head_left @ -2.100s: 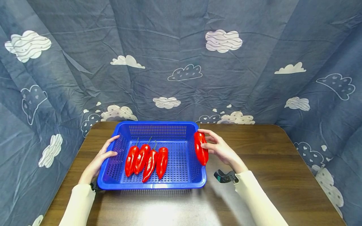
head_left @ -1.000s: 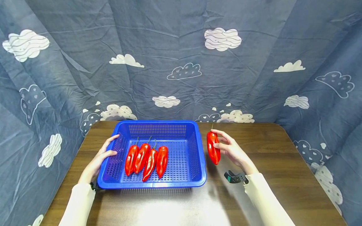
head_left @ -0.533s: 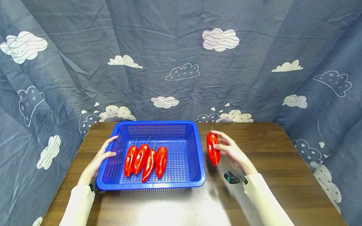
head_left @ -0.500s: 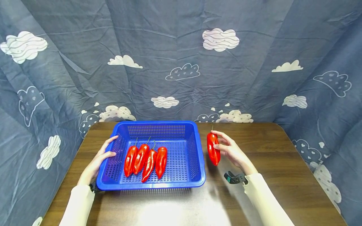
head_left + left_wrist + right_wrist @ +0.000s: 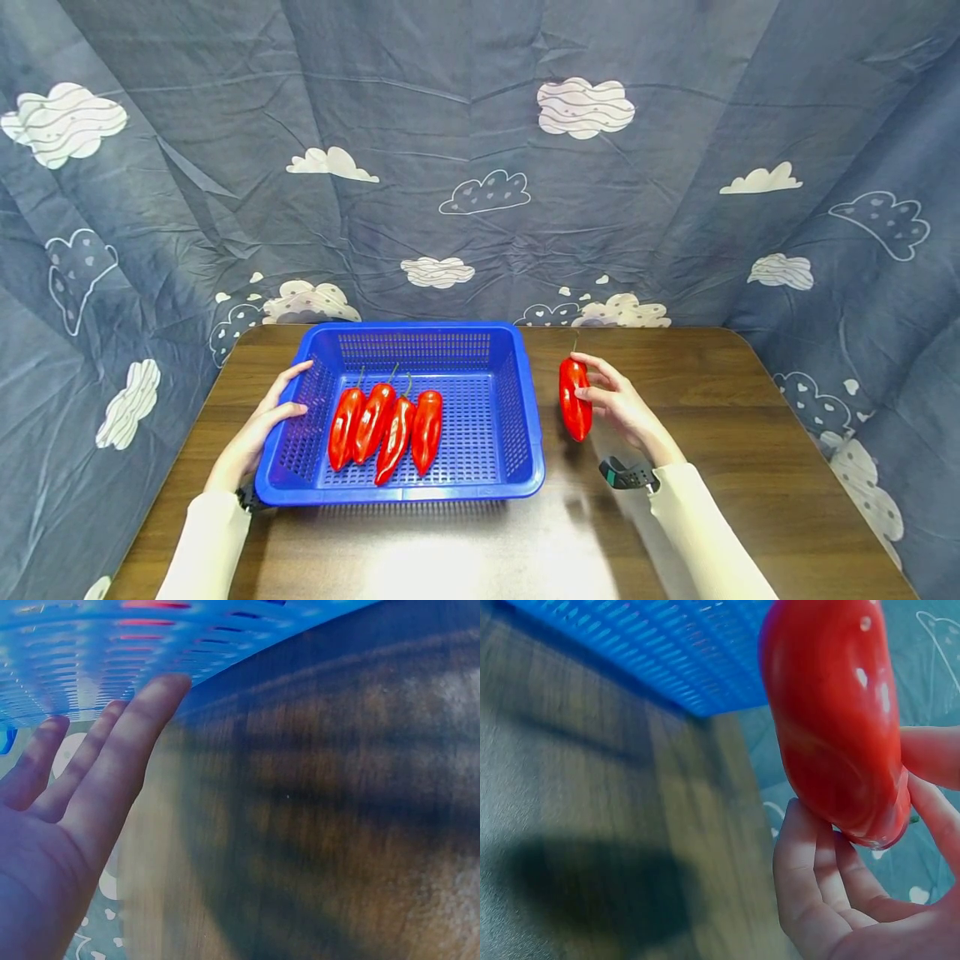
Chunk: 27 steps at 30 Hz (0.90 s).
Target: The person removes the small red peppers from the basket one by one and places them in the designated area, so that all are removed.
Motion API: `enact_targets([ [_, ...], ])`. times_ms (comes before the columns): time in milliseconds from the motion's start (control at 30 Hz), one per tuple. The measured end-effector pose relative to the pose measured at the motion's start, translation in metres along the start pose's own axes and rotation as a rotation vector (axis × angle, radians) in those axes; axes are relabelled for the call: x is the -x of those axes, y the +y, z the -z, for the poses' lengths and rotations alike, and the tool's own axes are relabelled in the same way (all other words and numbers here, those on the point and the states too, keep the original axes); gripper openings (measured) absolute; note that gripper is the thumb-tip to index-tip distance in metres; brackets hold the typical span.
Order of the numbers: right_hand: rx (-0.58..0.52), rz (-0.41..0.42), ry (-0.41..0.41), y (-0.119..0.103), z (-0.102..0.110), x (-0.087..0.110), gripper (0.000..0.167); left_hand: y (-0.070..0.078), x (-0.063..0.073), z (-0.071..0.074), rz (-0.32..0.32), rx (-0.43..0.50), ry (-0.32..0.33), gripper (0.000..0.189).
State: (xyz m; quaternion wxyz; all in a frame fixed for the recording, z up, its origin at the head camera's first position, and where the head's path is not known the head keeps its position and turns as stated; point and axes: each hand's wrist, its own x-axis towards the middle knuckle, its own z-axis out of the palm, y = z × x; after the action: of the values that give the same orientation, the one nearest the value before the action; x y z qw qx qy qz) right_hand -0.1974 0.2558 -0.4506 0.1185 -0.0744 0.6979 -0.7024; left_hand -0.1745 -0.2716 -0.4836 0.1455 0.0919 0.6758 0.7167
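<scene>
A blue plastic basket (image 5: 517,417) with slotted walls is on the left half of the wooden table. Inside it, several glossy red peppers (image 5: 393,442) lie side by side, most with thin green stems showing. My left hand (image 5: 255,437) grips the basket's left side, thumb and a finger over the rim; the left wrist view has its other fingers (image 5: 120,757) against the outer wall. Right of the basket, my right hand (image 5: 626,408) holds another red pepper (image 5: 575,404) between thumb and fingers, stem pointing away. The right wrist view has this pepper (image 5: 832,720) above the table.
The brown wooden table (image 5: 720,450) stretches to the right of the basket. A dark blue-grey curtain (image 5: 487,125) with white clouds hangs behind it and at both sides. A black wrist strap device (image 5: 622,475) sits on the right wrist.
My right hand has carried its pepper from the basket's right rim to the right, then a little farther right. The left hand, the basket and the peppers in it stay put.
</scene>
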Motion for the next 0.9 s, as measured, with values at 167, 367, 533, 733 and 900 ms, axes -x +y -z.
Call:
enact_targets([
  [167, 0.017, -0.013, 0.019, 0.008, 0.003, -0.001, 0.056, -0.001, 0.0, 0.0, -0.009, -0.003, 0.001, 0.062],
  [367, 0.028, -0.024, 0.037, 0.015, 0.005, -0.001, 0.056, -0.001, 0.0, 0.0, -0.01, -0.008, 0.005, 0.062],
  [533, 0.036, -0.032, 0.047, 0.02, 0.004, 0.0, 0.056, -0.001, 0.0, 0.0, -0.006, -0.007, 0.008, 0.062],
  [733, 0.059, -0.024, 0.053, 0.03, 0.006, -0.003, 0.059, 0.0, 0.0, 0.0, 0.006, -0.005, 0.011, 0.061],
  [900, 0.081, 0.008, 0.047, 0.039, 0.01, -0.007, 0.059, 0.0, 0.0, -0.001, 0.012, 0.001, 0.012, 0.061],
])
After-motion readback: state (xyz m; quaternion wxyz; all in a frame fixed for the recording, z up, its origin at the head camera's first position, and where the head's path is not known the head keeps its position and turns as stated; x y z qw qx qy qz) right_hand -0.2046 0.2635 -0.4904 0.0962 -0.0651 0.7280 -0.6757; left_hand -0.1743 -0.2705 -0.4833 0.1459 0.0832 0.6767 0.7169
